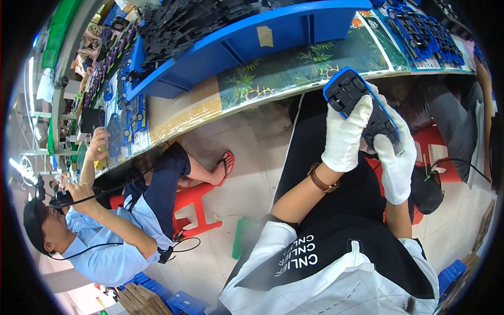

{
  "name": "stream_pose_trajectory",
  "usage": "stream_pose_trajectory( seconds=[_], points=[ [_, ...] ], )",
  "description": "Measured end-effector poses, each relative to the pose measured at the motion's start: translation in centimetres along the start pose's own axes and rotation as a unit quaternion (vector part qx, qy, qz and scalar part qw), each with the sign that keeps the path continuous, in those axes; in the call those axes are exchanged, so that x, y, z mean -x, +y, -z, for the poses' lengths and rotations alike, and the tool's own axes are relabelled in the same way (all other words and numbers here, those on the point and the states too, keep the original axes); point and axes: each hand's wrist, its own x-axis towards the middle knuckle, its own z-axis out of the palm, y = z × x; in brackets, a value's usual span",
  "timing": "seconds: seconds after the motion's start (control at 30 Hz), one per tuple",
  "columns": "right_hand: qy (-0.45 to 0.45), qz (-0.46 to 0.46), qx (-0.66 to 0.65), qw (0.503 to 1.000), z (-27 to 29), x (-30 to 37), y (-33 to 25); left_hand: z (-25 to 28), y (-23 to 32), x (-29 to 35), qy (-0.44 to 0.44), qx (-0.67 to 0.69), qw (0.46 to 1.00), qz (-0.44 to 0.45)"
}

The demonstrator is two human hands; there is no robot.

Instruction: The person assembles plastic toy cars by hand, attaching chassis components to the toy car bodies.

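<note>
Both my hands wear white gloves and hold a blue toy car (345, 88) above my lap, its black underside turned up toward me. My left hand (344, 134) grips the car's left side, thumb laid across the underside. Wrapped round the opposite edge is my right hand (397, 163), with its thumb pressed on the lower end of the chassis. The fingers behind the car are hidden.
Ahead, a large blue bin (236, 39) full of black plastic parts stands on the workbench (286, 79). Rows of blue toy cars (415, 34) lie at the far right. A co-worker (105, 231) sits at the left near a red stool (197, 210).
</note>
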Motion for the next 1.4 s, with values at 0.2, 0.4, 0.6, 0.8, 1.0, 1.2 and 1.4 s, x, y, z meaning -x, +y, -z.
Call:
stream_pose_trajectory(
  seconds=[0.2,0.4,0.6,0.8,1.0,1.2,1.4],
  points=[
    [0.018,0.034,0.066,0.997,0.7,0.4,0.1,1.0,1.0,-1.0,-0.020,-0.039,0.999,-0.025],
    [-0.013,0.025,0.049,0.998,-0.2,0.4,0.0,1.2,1.5,-0.7,-0.011,-0.067,0.997,-0.046],
    [-0.018,0.079,0.122,0.989,0.0,0.4,0.0,2.3,1.6,0.2,-0.016,-0.037,0.999,0.011],
    [-0.031,0.199,0.184,0.962,-1.1,1.1,1.4,3.3,2.7,2.0,-0.028,-0.034,0.999,-0.004],
    [-0.099,0.258,0.211,0.938,-2.5,1.2,1.5,4.2,3.4,3.7,0.013,-0.062,0.998,-0.021],
    [-0.094,0.280,0.249,0.922,-3.2,2.1,1.4,4.2,3.4,3.6,0.002,0.057,0.998,0.024],
    [-0.112,0.207,0.179,0.955,-3.5,1.2,1.3,5.0,2.3,3.0,0.029,0.123,0.989,0.077]
  ],
)
